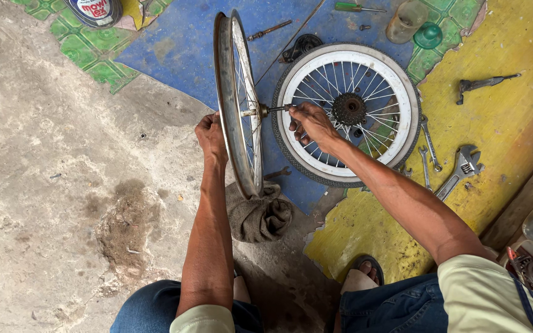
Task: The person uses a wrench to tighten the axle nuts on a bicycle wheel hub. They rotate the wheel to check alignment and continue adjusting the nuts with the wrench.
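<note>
Rag (259, 216) props upright rim (237, 105); left hand (211, 137) grips rim, right hand (311, 122) fingers clench axle tool (277, 109); tyred wheel (348, 111) behind.

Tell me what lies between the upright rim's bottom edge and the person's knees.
A crumpled grey-brown rag lies there on the concrete floor, right under the upright rim, as the head view shows.

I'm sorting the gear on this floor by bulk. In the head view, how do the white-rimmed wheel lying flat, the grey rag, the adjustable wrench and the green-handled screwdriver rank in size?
1. White-rimmed wheel, by far the largest.
2. Grey rag.
3. Adjustable wrench.
4. Green-handled screwdriver, smallest, though it lies farthest from the camera and is cut by the frame edge, so its place below the wrench is unsure.
</note>
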